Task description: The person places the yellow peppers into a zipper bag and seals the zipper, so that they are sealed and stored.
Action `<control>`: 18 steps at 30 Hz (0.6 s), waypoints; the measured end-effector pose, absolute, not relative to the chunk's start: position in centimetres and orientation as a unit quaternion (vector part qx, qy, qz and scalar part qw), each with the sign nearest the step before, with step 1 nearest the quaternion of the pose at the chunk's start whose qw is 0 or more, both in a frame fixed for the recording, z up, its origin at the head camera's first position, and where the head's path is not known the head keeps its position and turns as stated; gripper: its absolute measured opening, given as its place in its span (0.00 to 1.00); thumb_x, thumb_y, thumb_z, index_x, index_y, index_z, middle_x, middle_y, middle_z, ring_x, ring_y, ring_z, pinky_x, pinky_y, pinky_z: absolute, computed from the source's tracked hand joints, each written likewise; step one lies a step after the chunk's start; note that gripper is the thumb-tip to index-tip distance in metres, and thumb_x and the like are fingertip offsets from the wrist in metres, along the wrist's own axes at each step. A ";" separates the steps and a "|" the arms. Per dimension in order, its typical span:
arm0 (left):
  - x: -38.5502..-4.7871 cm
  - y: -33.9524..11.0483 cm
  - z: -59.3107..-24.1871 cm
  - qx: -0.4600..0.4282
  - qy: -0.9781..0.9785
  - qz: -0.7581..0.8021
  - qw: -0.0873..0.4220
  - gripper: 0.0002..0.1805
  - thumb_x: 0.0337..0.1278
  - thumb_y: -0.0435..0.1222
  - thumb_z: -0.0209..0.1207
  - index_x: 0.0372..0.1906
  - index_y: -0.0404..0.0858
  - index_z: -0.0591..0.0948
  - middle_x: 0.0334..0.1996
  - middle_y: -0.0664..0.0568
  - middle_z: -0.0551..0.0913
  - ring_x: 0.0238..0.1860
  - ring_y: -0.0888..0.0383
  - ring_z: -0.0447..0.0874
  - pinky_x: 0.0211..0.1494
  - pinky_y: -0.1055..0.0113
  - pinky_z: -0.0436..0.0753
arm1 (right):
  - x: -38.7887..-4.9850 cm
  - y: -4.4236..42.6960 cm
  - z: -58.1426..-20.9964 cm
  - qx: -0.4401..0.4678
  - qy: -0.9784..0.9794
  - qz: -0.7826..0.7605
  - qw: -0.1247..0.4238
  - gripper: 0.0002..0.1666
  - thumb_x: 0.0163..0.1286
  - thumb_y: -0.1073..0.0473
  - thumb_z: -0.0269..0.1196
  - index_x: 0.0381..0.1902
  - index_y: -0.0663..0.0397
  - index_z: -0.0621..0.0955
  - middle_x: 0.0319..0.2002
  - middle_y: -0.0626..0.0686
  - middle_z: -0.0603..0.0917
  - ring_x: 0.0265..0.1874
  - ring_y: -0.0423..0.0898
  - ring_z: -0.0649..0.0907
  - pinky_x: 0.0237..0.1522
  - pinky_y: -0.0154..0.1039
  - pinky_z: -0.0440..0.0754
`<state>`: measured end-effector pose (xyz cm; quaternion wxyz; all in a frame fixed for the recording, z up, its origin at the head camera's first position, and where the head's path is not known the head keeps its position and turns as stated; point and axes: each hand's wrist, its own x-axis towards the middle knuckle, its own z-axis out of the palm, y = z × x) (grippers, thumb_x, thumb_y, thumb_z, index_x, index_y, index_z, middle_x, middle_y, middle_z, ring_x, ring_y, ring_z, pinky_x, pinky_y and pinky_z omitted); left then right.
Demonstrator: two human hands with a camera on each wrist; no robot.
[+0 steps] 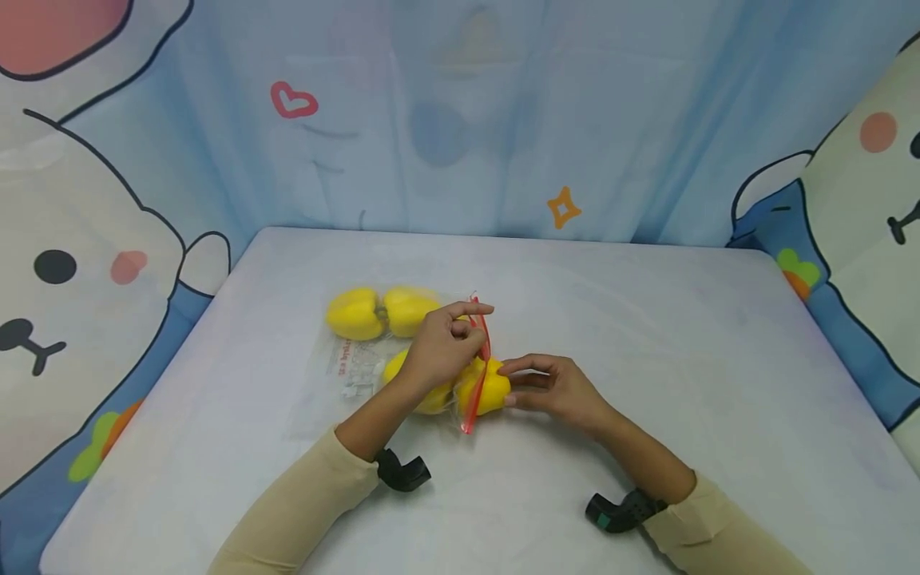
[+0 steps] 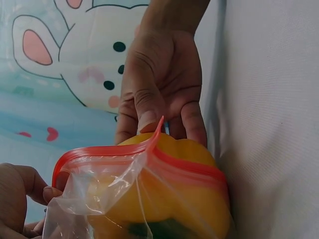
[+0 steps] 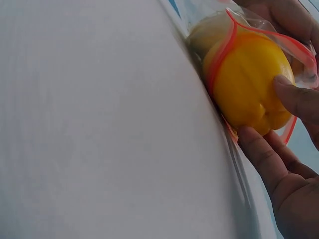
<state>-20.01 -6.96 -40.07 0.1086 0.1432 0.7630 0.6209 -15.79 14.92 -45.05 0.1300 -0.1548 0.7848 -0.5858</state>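
A clear zip bag [image 1: 362,367] with a red zip strip [image 1: 474,399] lies on the table, its mouth facing right. One yellow bell pepper [image 1: 492,391] sits partly inside the mouth, its bare end sticking out past the strip. My right hand [image 1: 557,391] grips that end, thumb on one side and fingers on the other, as the right wrist view shows. With thumb and finger, my left hand [image 1: 446,347] pinches the bag's edge by the strip. Behind it in the bag is another yellow pepper [image 1: 431,399], partly hidden by my left wrist.
Two more yellow peppers [image 1: 355,314] lie end to end at the bag's far side; whether they are inside cannot be made out. The white table [image 1: 647,319] extends around the bag. A blue printed curtain [image 1: 460,120] hangs behind its far edge.
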 end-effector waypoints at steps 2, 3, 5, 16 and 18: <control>-20.0 -7.0 -40.1 0.145 0.764 0.620 0.109 0.20 0.59 0.33 0.53 0.55 0.48 0.81 0.10 0.56 0.63 0.11 0.58 0.55 0.15 0.71 0.57 | -15.5 14.6 -44.9 -0.153 0.789 -0.582 0.125 0.24 0.57 0.59 0.72 0.53 0.54 0.83 0.57 0.58 0.82 0.57 0.58 0.83 0.53 0.38 0.83; -20.0 -7.0 -40.1 0.145 0.764 0.619 0.109 0.20 0.59 0.33 0.53 0.55 0.48 0.81 0.10 0.55 0.63 0.11 0.58 0.55 0.15 0.71 0.57 | -15.4 14.4 -44.9 -0.152 0.791 -0.580 0.121 0.24 0.57 0.59 0.73 0.53 0.54 0.83 0.57 0.57 0.82 0.56 0.58 0.83 0.53 0.38 0.83; -19.9 -7.0 -40.2 0.144 0.765 0.618 0.108 0.20 0.59 0.33 0.53 0.55 0.48 0.81 0.10 0.55 0.64 0.11 0.58 0.55 0.15 0.71 0.57 | -15.1 14.0 -44.8 -0.154 0.794 -0.577 0.113 0.23 0.58 0.59 0.72 0.53 0.53 0.83 0.57 0.57 0.82 0.56 0.57 0.83 0.52 0.37 0.84; -20.0 -6.9 -40.4 0.137 0.768 0.616 0.109 0.21 0.58 0.32 0.54 0.56 0.49 0.81 0.11 0.53 0.68 0.10 0.59 0.56 0.14 0.72 0.57 | -13.9 12.3 -44.9 -0.127 0.775 -0.609 0.108 0.23 0.59 0.59 0.71 0.53 0.55 0.83 0.57 0.59 0.82 0.57 0.59 0.82 0.50 0.36 0.85; -20.0 -6.8 -40.3 0.136 0.767 0.617 0.108 0.21 0.57 0.32 0.54 0.56 0.49 0.81 0.11 0.53 0.69 0.10 0.59 0.57 0.14 0.72 0.57 | -13.8 12.5 -44.9 -0.113 0.771 -0.615 0.121 0.24 0.59 0.58 0.72 0.54 0.55 0.83 0.59 0.58 0.81 0.59 0.58 0.82 0.49 0.38 0.85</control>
